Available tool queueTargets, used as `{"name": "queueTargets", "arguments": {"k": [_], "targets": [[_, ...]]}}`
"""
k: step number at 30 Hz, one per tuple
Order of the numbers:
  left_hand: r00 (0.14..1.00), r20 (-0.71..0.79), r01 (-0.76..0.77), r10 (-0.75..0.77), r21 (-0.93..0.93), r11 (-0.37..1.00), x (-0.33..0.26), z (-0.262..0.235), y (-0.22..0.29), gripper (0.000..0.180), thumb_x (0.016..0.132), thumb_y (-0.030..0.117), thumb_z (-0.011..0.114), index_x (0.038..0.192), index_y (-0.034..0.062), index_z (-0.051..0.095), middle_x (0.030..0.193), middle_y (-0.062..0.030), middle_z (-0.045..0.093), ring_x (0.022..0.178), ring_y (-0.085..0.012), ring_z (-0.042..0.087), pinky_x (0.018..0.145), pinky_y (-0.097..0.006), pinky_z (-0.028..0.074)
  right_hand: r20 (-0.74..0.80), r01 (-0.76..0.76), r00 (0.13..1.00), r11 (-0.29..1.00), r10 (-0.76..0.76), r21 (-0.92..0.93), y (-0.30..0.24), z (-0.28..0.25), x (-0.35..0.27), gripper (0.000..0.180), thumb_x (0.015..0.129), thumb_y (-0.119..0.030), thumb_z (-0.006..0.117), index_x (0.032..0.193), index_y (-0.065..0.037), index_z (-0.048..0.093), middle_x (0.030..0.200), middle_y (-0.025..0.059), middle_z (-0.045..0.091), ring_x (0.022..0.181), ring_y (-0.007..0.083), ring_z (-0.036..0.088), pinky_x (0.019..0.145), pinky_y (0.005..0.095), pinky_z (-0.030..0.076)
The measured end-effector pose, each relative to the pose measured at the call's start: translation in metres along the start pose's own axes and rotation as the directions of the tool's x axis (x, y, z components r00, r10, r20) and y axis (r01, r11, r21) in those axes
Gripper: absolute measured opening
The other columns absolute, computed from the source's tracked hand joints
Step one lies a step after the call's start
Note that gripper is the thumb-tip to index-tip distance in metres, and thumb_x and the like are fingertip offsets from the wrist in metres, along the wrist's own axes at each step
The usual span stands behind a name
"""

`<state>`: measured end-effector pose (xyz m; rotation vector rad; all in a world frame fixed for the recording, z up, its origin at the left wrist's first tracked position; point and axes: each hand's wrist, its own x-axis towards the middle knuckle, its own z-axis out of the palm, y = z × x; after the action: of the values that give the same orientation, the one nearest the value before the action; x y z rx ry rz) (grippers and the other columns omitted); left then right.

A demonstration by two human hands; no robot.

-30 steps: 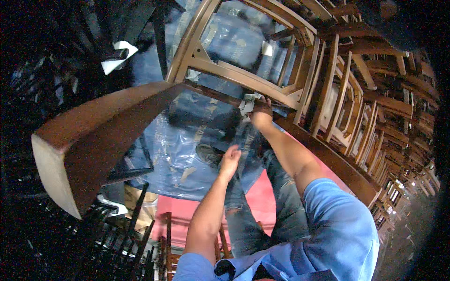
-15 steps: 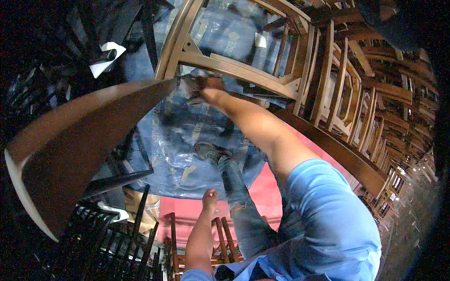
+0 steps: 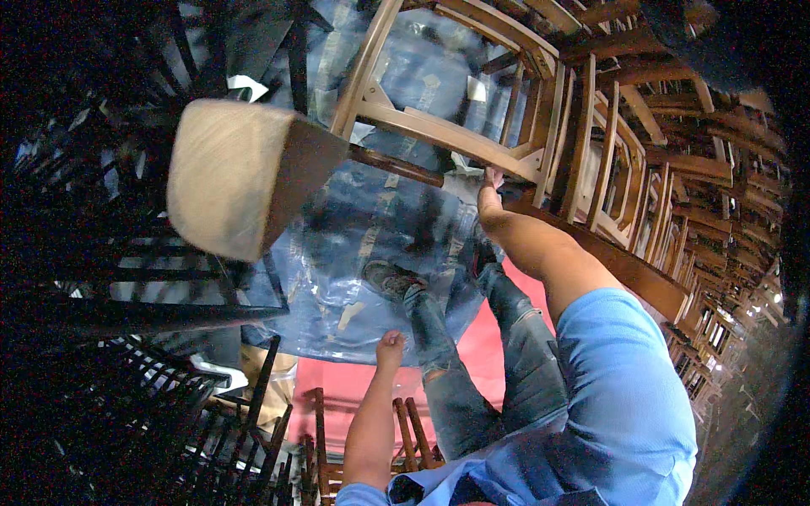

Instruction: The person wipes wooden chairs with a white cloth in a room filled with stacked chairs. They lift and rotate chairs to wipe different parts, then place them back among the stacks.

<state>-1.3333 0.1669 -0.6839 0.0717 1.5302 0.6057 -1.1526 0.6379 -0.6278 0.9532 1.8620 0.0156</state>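
Note:
A brown wooden chair frame (image 3: pixel 439 126) lies tipped over on blue plastic sheeting (image 3: pixel 363 219), with corner brackets showing. One thick chair leg (image 3: pixel 232 177) juts up near me, its pale end facing me. Against the brown lower rail (image 3: pixel 401 164), my right hand (image 3: pixel 494 176) closes on what looks like a greyish-white cloth (image 3: pixel 462 185); its fingers are partly hidden. Apart from the chair, my left hand (image 3: pixel 390 347) hangs low in a loose fist, nothing visible in it.
Rows of stacked wooden chair frames (image 3: pixel 641 185) line the right side. Dark chair parts (image 3: pixel 211 312) crowd the left, and more brown legs (image 3: pixel 405 430) stand below. My shoe (image 3: pixel 391 280) rests on the blue sheeting, with a red floor covering (image 3: pixel 337 392) around it.
My right hand has moved right, from beside the chair leg to along the lower rail. The leg's near end now appears higher and smaller. My left hand has barely moved.

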Motion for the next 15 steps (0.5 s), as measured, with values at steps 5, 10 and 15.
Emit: {"name": "queueTargets", "arguments": {"k": [5, 10, 15], "targets": [[0.897, -0.008, -0.362, 0.442, 0.559, 0.746, -0.023, -0.037, -0.020, 0.026, 0.089, 0.024, 0.069, 0.102, 0.0013, 0.067, 0.084, -0.0099, 0.068, 0.071, -0.0175, 0.062, 0.067, -0.033, 0.051, 0.066, 0.029, 0.997, 0.995, -0.035, 0.096, 0.006, -0.024, -0.012, 0.033, 0.093, -0.023, 0.045, 0.103, -0.006, 0.072, 0.095, 0.0167, 0.072, 0.102, 0.0349, 0.067, 0.112, 0.0598, 0.023], [0.991, -0.047, 0.132, -0.124, 0.456, 0.880, -0.063, -0.059, 0.016, 0.029, 0.089, 0.023, 0.070, 0.110, 0.0026, 0.065, 0.092, -0.0086, 0.069, 0.076, -0.0172, 0.066, 0.063, -0.032, 0.052, -0.525, -0.011, 0.802, 0.885, 0.286, 0.465, -0.026, -0.037, -0.077, 0.026, 0.071, -0.020, 0.072, 0.090, -0.004, 0.068, 0.085, 0.0163, 0.066, 0.090, 0.0344, 0.061, 0.097, 0.0482, 0.044], [0.994, -0.031, 0.106, -0.106, 0.014, 0.994, -0.061, -0.047, 0.085, 0.037, 0.093, 0.018, 0.065, 0.127, 0.0069, 0.056, 0.100, -0.0072, 0.069, 0.084, -0.0184, 0.066, 0.068, -0.032, 0.054, -0.367, 0.339, 0.880, 0.143, 0.302, 0.930, -0.048, -0.119, -0.148, 0.080, 0.092, -0.042, 0.064, 0.148, 0.005, 0.031, 0.148, 0.0291, 0.039, 0.138, 0.0391, 0.040, 0.114, 0.0403, 0.033]]}}
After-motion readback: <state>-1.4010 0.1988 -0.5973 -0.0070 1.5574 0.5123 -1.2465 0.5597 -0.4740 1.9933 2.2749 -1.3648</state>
